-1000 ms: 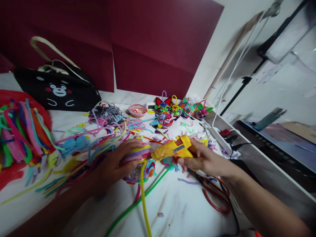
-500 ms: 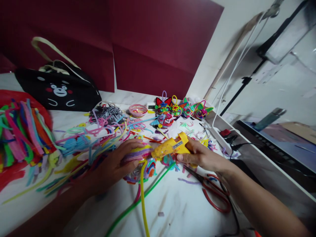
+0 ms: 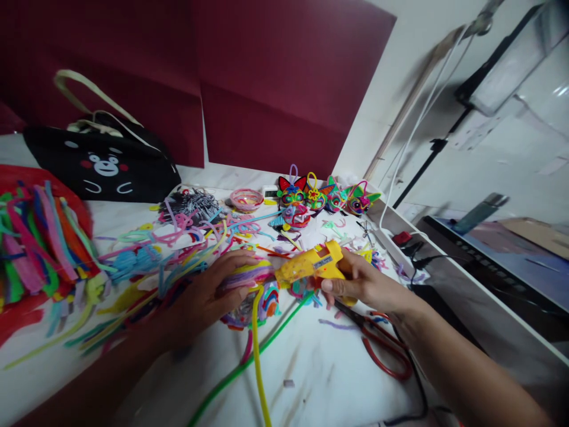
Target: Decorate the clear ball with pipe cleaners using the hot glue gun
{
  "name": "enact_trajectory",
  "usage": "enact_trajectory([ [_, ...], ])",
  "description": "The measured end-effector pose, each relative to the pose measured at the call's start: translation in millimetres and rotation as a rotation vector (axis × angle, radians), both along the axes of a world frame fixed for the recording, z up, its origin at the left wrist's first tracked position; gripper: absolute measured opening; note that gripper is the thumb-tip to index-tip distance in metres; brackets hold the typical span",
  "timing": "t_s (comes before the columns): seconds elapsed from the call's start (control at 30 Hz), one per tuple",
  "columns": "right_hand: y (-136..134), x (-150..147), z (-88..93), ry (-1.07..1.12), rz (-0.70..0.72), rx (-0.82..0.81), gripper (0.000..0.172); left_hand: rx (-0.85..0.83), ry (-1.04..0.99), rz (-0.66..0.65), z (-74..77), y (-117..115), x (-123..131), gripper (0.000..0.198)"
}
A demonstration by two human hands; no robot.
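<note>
Gripping a yellow glue gun (image 3: 309,265) by its handle, the right hand (image 3: 362,284) had its fingers wrapped round it, the thumb lying along the near side; whether a finger pressed the trigger, I could not tell. The gun pointed left, its front end at the right edge of a striped fuzzy-stem piece (image 3: 249,277), though the exact contact was too blurred to make out. That piece sat over the near middle of the surface (image 3: 324,379), where the left hand (image 3: 208,293) curved around it, pinching it between the fingers above and the thumb below. Beneath showed a rounder part with a rainbow arc (image 3: 270,301).

A yellow stem (image 3: 257,367) hung from the piece toward the near edge, crossing a green stem (image 3: 284,324) that ran diagonally. Red-handled scissors (image 3: 362,321) lay just below the right hand, near a short purple stem (image 3: 336,325). Beyond the hands, eared ornaments (image 3: 292,194) stood in a row at the back, to the right of a pink-rimmed bowl (image 3: 246,199). Loose stems were strewn over the left side, with a thick multicoloured bundle (image 3: 40,237) at the far left, in front of a black bag (image 3: 111,187).
</note>
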State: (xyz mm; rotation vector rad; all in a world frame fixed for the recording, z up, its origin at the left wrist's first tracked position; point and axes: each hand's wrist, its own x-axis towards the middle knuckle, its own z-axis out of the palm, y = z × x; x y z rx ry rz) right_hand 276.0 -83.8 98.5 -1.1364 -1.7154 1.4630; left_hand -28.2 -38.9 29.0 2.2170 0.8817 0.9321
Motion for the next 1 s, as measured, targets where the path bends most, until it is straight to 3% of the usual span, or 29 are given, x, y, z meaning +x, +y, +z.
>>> enact_trajectory([
  [0.2, -14.8, 10.6, -7.4, 0.068, -0.184, -0.046, 0.033, 0.018, -0.005, -0.003, 5.7, 0.3, 2.3, 0.037],
  [0.37, -30.6, 20.0, -25.3, 0.172, -0.248, -0.195, 0.038, 0.004, 0.010, -0.003, 9.7, 0.1, 5.1, 0.038],
  [0.53, -49.7, 21.3, -46.9, 0.189, -0.203, -0.340, 0.040, 0.032, -0.008, -0.004, 4.6, 3.0, 5.8, 0.040],
  [0.73, -66.0, 8.8, -58.6, 0.064, -0.093, -0.385, 0.045, 0.037, -0.003, 0.022, 2.9, 6.3, 6.8, 0.041],
  [0.83, -70.0, 5.7, -63.0, -0.167, -0.132, -0.262, 0.044, 0.036, 0.010, 0.025, 5.7, 7.2, 8.3, 0.041],
  [1.0, -74.4, -2.3, -60.7, -0.808, -0.306, 0.352, 0.030, 0.038, 0.057, -0.011, 11.2, 8.9, 11.8, 0.042],
])
